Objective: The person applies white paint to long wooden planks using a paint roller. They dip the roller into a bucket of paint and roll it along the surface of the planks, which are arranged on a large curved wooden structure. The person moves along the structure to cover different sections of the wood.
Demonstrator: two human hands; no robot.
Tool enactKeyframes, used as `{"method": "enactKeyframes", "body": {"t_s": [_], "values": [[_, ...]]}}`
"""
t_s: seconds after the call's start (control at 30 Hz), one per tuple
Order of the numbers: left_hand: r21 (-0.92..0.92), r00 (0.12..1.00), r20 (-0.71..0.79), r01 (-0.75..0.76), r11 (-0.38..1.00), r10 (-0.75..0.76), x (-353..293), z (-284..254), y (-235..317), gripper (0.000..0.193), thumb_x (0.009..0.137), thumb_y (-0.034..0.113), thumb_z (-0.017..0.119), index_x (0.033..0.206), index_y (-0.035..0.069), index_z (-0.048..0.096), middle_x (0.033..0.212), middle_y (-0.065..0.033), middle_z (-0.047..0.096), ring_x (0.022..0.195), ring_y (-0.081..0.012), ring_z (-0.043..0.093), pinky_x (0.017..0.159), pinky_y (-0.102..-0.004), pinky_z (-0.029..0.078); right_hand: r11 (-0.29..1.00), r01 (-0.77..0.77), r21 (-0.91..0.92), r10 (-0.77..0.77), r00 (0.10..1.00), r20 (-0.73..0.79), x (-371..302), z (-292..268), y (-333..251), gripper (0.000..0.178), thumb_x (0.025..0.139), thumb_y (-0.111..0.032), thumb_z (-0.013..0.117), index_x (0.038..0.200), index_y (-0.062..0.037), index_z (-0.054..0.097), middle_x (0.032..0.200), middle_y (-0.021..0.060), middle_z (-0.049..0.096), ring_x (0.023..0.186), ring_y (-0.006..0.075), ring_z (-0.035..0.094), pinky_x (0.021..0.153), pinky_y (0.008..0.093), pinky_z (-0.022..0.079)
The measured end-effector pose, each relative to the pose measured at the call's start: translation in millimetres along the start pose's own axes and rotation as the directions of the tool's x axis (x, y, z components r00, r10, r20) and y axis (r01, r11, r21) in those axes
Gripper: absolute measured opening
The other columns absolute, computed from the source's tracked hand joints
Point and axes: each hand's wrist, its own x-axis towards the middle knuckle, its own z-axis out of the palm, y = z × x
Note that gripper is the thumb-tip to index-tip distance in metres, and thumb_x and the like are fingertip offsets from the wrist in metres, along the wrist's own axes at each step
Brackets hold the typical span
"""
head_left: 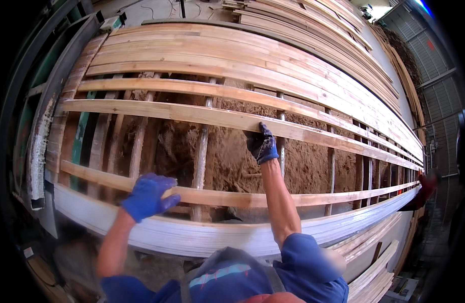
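Note:
My left hand (149,196), in a blue glove, is closed around the nearest loose wooden strip (232,198), thumb on its near side and fingers on its far side. Farther out, my right hand (263,143), in a dark-palmed blue glove, grips the near edge of another long strip (202,115); the thumb rests on its face and the other fingers are partly hidden below. Beyond that lies one more separate strip (232,94). A wide row of strips (232,53) sits side by side at the far part of the rack.
Metal crossbars (200,151) span the rack above brown sawdust (232,136). A white-coated stack edge (202,235) runs along my side. A metal frame (38,136) stands left. At the far right is another person's dark red glove (425,188). Stacked boards (313,43) lie beyond.

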Motion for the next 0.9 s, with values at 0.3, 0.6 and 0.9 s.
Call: {"method": "enactKeyframes", "body": {"t_s": [0.3,0.6,0.9], "values": [[-0.059,0.992,-0.081,0.091,0.994,-0.095,-73,2,7,0.035,0.075,0.029,0.073,0.1,0.006,0.068,0.094,-0.0145,0.068,0.09,-0.0337,0.062,0.081,-0.0435,0.048,0.946,-0.258,-0.196,0.238,0.964,-0.122,-84,7,4,0.032,0.089,-0.026,0.063,0.111,-0.0037,0.058,0.096,0.0156,0.067,0.075,0.0267,0.066,0.058,0.0328,0.057],[-0.052,0.947,-0.222,0.227,0.972,-0.233,-153,7,27,0.036,0.08,0.032,0.069,0.107,0.008,0.066,0.097,-0.0107,0.068,0.09,-0.0334,0.062,0.085,-0.044,0.047,0.852,-0.394,-0.346,0.462,0.876,0.139,-20,-65,-22,0.032,0.094,-0.03,0.056,0.11,-0.0025,0.06,0.092,0.0128,0.069,0.067,0.0194,0.065,0.057,0.0239,0.055],[-0.706,0.829,0.422,0.555,0.441,-0.367,-259,87,44,0.028,0.09,0.025,0.061,0.108,0.004,0.065,0.098,-0.014,0.068,0.085,-0.025,0.068,0.077,-0.0342,0.055,-0.094,0.248,-0.964,-0.074,0.964,0.255,-16,-118,-40,0.032,0.095,-0.034,0.048,0.101,-0.007,0.063,0.06,-0.0007,0.052,0.046,0.0163,0.044,0.044,0.0312,0.039]]}}
